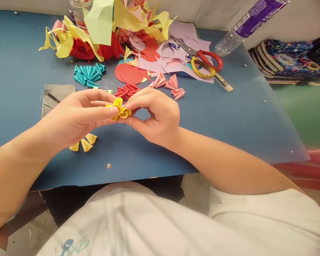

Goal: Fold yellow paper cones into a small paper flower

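A yellow rolled-paper flower (122, 111) is pinched between my two hands above the blue table. My left hand (81, 113) grips its left side, thumb on top. From the right, my right hand (157, 115) holds its edge between thumb and fingers. Pale yellow paper cones (86, 145) lie below my left hand. Beyond the hands are teal cones (87, 74), red cones (126, 91) and pink cones (171, 83). Light green pieces are partly hidden behind my left hand.
A phone (58, 94) lies behind my left hand. Coloured paper scraps (101, 26), red paper circles (128, 73), scissors (202, 64) and a cutter (224, 82) are farther back. A purple-labelled bottle (249, 23) stands at the back right.
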A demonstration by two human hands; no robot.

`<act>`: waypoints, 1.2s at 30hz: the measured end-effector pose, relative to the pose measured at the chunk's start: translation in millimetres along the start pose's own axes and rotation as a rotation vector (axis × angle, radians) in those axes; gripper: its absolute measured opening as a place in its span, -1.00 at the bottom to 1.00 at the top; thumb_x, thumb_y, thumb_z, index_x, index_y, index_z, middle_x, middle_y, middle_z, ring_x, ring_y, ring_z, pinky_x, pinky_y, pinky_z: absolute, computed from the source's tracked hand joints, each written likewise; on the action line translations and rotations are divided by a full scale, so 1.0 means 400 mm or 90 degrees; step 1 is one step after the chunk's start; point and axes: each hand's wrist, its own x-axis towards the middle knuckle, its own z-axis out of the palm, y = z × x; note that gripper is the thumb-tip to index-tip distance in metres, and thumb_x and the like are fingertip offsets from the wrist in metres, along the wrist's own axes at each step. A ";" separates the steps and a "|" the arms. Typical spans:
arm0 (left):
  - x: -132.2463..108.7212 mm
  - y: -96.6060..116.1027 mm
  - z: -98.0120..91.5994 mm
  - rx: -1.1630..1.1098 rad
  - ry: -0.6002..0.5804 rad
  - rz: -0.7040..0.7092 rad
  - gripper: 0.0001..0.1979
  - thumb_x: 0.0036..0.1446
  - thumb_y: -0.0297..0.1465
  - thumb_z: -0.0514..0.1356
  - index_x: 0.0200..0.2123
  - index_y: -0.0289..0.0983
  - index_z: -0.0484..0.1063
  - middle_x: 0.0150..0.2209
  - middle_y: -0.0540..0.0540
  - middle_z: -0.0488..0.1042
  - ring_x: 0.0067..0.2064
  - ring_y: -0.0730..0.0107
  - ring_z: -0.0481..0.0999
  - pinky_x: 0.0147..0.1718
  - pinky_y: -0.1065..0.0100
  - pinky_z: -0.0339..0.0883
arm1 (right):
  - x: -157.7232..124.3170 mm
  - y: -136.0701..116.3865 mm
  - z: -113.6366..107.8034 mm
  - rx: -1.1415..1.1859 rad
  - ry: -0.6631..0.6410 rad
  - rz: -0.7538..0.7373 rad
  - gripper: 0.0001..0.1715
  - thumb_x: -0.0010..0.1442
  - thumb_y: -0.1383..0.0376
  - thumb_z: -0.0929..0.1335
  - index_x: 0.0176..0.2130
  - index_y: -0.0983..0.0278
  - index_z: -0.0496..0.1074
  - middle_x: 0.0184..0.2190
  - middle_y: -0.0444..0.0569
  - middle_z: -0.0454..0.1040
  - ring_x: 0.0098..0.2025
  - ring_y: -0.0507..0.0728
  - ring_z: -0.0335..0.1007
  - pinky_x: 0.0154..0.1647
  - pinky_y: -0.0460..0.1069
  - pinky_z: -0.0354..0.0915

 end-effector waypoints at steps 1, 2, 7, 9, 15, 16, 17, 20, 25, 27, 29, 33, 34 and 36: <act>0.001 0.000 -0.001 0.001 -0.008 -0.003 -0.85 0.25 -0.48 0.48 -0.13 -0.31 0.63 -0.15 -0.15 0.75 -0.09 0.20 0.74 0.21 -0.04 0.52 | 0.001 0.001 -0.001 -0.001 -0.007 -0.002 -0.77 0.32 0.40 0.53 -0.06 0.16 0.52 -0.20 -0.08 0.63 -0.21 0.03 0.58 -0.23 -0.04 0.65; 0.001 0.000 -0.003 0.001 -0.019 -0.006 -0.86 0.27 -0.48 0.47 -0.13 -0.31 0.63 -0.15 -0.16 0.75 -0.09 0.20 0.74 0.19 -0.04 0.52 | 0.001 0.003 -0.002 0.000 -0.013 -0.003 -0.76 0.32 0.38 0.54 -0.06 0.16 0.52 -0.19 -0.08 0.63 -0.21 0.03 0.57 -0.24 -0.04 0.65; 0.004 -0.005 -0.012 0.017 -0.063 -0.038 -0.78 0.20 -0.37 0.54 -0.14 -0.28 0.66 -0.20 -0.13 0.74 -0.19 0.27 0.73 0.12 0.04 0.57 | -0.004 0.009 -0.002 -0.002 -0.027 -0.004 -0.81 0.35 0.25 0.54 -0.10 0.16 0.49 -0.25 -0.14 0.62 -0.26 0.03 0.57 -0.25 -0.02 0.64; 0.005 -0.008 -0.011 0.035 -0.072 -0.051 -0.74 0.15 -0.33 0.58 -0.13 -0.24 0.67 -0.26 -0.07 0.73 -0.23 0.28 0.73 0.05 0.11 0.60 | -0.007 0.010 -0.002 -0.019 -0.038 0.000 -0.80 0.36 0.15 0.53 -0.17 0.14 0.47 -0.30 -0.18 0.60 -0.29 0.04 0.57 -0.24 0.03 0.64; 0.006 0.000 -0.007 0.017 -0.093 -0.054 -0.79 0.23 -0.31 0.53 -0.14 -0.28 0.69 -0.25 -0.09 0.70 -0.22 0.29 0.70 -0.09 0.23 0.60 | -0.010 0.013 -0.010 -0.016 -0.081 0.014 -0.81 0.34 0.14 0.52 -0.18 0.13 0.49 -0.26 -0.17 0.62 -0.25 0.08 0.62 -0.19 0.09 0.65; 0.006 0.004 -0.007 0.013 -0.084 -0.045 -0.80 0.24 -0.32 0.51 -0.14 -0.29 0.69 -0.24 -0.10 0.70 -0.22 0.30 0.69 -0.09 0.22 0.60 | -0.010 0.014 -0.011 -0.023 -0.089 0.026 -0.80 0.34 0.12 0.52 -0.17 0.13 0.49 -0.25 -0.15 0.63 -0.23 0.09 0.63 -0.17 0.10 0.66; 0.007 0.007 -0.008 0.010 -0.068 -0.038 -0.81 0.25 -0.35 0.50 -0.13 -0.30 0.68 -0.22 -0.11 0.70 -0.21 0.30 0.68 -0.10 0.22 0.59 | -0.009 0.016 -0.012 -0.030 -0.094 0.035 -0.79 0.34 0.10 0.52 -0.16 0.13 0.50 -0.23 -0.14 0.63 -0.22 0.10 0.63 -0.17 0.10 0.66; 0.008 0.015 -0.010 -0.003 0.000 -0.015 -0.84 0.23 -0.44 0.49 -0.14 -0.30 0.63 -0.23 -0.11 0.70 -0.20 0.30 0.68 -0.14 0.24 0.54 | -0.008 0.020 -0.008 -0.045 -0.075 0.033 -0.78 0.36 0.10 0.52 -0.15 0.14 0.50 -0.20 -0.12 0.64 -0.21 0.08 0.62 -0.22 0.05 0.65; 0.008 0.014 -0.011 0.026 0.042 0.025 -0.82 0.20 -0.45 0.52 -0.21 -0.31 0.60 -0.22 -0.13 0.70 -0.18 0.31 0.66 -0.07 0.19 0.49 | -0.008 0.022 0.001 -0.029 -0.019 0.033 -0.83 0.36 0.25 0.53 -0.15 0.24 0.49 -0.26 -0.13 0.60 -0.28 -0.01 0.56 -0.33 -0.08 0.57; 0.007 0.009 -0.011 0.057 0.054 0.038 -0.82 0.21 -0.40 0.53 -0.21 -0.30 0.62 -0.22 -0.12 0.69 -0.18 0.30 0.64 -0.05 0.16 0.48 | -0.008 0.024 0.003 -0.035 -0.029 0.035 -0.84 0.39 0.24 0.50 -0.15 0.24 0.49 -0.27 -0.14 0.60 -0.29 -0.02 0.55 -0.34 -0.09 0.57; 0.005 0.003 -0.010 0.092 0.060 0.045 -0.79 0.20 -0.34 0.55 -0.21 -0.28 0.63 -0.25 -0.10 0.67 -0.19 0.30 0.62 -0.05 0.14 0.47 | -0.009 0.026 0.004 -0.048 -0.032 0.024 -0.85 0.41 0.21 0.49 -0.16 0.23 0.50 -0.26 -0.14 0.61 -0.28 -0.02 0.55 -0.35 -0.09 0.58; 0.007 -0.002 -0.008 0.121 0.039 0.043 -0.76 0.14 -0.34 0.59 -0.23 -0.27 0.64 -0.29 -0.08 0.64 -0.25 0.35 0.57 -0.09 0.15 0.46 | -0.010 0.026 0.007 -0.022 -0.023 0.018 -0.90 0.41 0.26 0.48 -0.16 0.22 0.50 -0.23 -0.11 0.65 -0.21 0.02 0.61 -0.34 -0.08 0.61; 0.008 -0.002 -0.008 0.121 0.038 0.040 -0.76 0.14 -0.34 0.59 -0.22 -0.27 0.64 -0.28 -0.08 0.65 -0.26 0.35 0.58 -0.09 0.15 0.46 | -0.010 0.023 0.008 -0.010 -0.021 0.024 -0.94 0.41 0.29 0.47 -0.15 0.22 0.51 -0.22 -0.09 0.66 -0.19 0.04 0.63 -0.33 -0.07 0.62; 0.010 0.000 -0.008 0.117 0.033 0.025 -0.76 0.18 -0.33 0.55 -0.16 -0.26 0.63 -0.26 -0.10 0.67 -0.24 0.31 0.61 -0.06 0.12 0.48 | -0.010 0.015 0.009 0.002 -0.018 0.047 -0.96 0.40 0.34 0.44 -0.12 0.22 0.53 -0.20 -0.07 0.69 -0.18 0.06 0.67 -0.30 -0.04 0.65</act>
